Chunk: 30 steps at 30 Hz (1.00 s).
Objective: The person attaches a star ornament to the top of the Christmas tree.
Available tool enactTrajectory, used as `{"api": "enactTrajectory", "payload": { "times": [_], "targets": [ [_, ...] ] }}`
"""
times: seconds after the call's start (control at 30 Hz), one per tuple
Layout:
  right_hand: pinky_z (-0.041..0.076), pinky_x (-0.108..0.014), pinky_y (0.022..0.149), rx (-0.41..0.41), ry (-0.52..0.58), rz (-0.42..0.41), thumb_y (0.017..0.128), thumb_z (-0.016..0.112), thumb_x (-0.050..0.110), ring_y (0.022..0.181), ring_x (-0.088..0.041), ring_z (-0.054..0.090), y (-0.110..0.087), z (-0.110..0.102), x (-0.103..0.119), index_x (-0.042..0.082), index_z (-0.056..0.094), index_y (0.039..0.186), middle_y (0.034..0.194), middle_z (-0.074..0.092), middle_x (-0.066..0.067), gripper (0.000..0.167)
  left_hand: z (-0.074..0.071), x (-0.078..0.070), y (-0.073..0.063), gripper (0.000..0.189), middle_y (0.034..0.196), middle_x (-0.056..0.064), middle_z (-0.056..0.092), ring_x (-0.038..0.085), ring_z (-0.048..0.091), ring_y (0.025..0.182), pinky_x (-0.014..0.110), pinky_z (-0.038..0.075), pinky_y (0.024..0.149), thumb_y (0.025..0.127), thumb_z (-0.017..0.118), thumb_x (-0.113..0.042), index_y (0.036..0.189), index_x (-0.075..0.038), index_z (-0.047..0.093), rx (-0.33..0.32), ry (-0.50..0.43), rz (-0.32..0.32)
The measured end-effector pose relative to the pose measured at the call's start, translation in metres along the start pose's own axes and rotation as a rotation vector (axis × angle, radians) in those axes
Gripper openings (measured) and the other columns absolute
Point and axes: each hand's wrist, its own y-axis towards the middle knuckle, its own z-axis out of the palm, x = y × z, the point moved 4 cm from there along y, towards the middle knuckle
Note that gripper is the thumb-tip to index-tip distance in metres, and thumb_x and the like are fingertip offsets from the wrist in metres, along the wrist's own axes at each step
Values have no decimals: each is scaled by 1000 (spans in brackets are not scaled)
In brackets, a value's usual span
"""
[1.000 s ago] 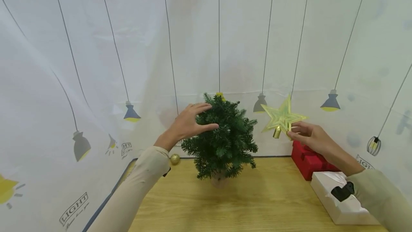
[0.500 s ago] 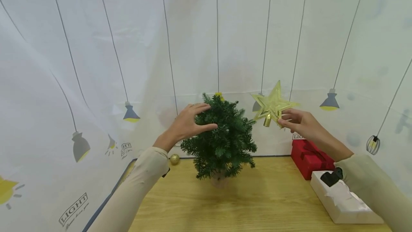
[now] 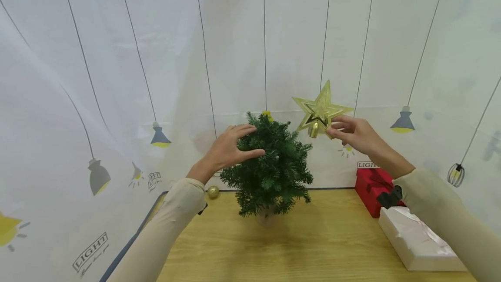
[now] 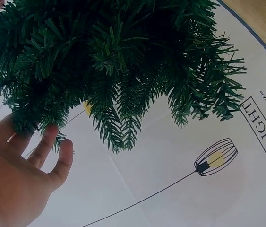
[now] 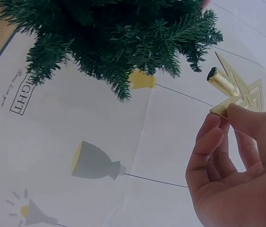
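A small green artificial Christmas tree point(image 3: 274, 164) stands on the wooden table. My left hand point(image 3: 228, 147) is at its upper left side, thumb in front of the needles and fingers spread in a loose curve; whether they touch the branches is hard to tell. My right hand point(image 3: 358, 136) pinches a gold star tree topper point(image 3: 322, 110) by a lower point, to the right of the tree and above its top. The topper's hollow tube point(image 5: 223, 82) hangs below the star, apart from the branches. The left wrist view shows the left fingers point(image 4: 64, 163) beside the foliage.
A gold ball ornament point(image 3: 213, 192) lies on the table point(image 3: 313, 247) behind the left forearm. At the right stand a red gift box point(image 3: 368, 190) and a white box point(image 3: 415, 243), partly behind the right sleeve. A printed cloth point(image 3: 235, 55) hangs behind.
My right hand has raised the star topper and brought it leftward, closer to the tree's top. My left hand stays in place at the tree.
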Motion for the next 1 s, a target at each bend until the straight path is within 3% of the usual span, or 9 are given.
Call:
{"api": "enactTrajectory", "payload": {
  "times": [0.17,0.4,0.7,1.0],
  "targets": [
    [52,-36,75,-1,6,-18,107,61,38,92,-19,62,9,3,13,4,44,155,142,60,-26,62,0,0,-1,83,164,4,41,36,30,153,63,29,120,90,74,-61,157,-21,48,4,0,-8],
    [52,-33,76,8,24,-42,107,61,34,92,-17,63,21,12,30,4,44,156,143,59,-24,60,-1,-2,-2,83,164,5,42,37,29,154,63,25,122,89,75,-61,157,-21,49,-2,-10,-8],
    [54,-29,81,4,69,-47,108,59,34,122,-34,61,31,19,38,4,43,157,146,56,-24,60,4,-3,-3,83,165,3,40,38,28,154,65,27,120,89,73,-64,158,-23,48,10,-2,-31],
    [54,-28,78,-16,62,-62,109,58,32,110,-26,62,43,21,49,6,47,154,146,56,-20,54,5,-9,0,84,165,3,39,38,26,155,66,26,120,89,73,-64,158,-23,47,7,-1,-23]
  ]
}}
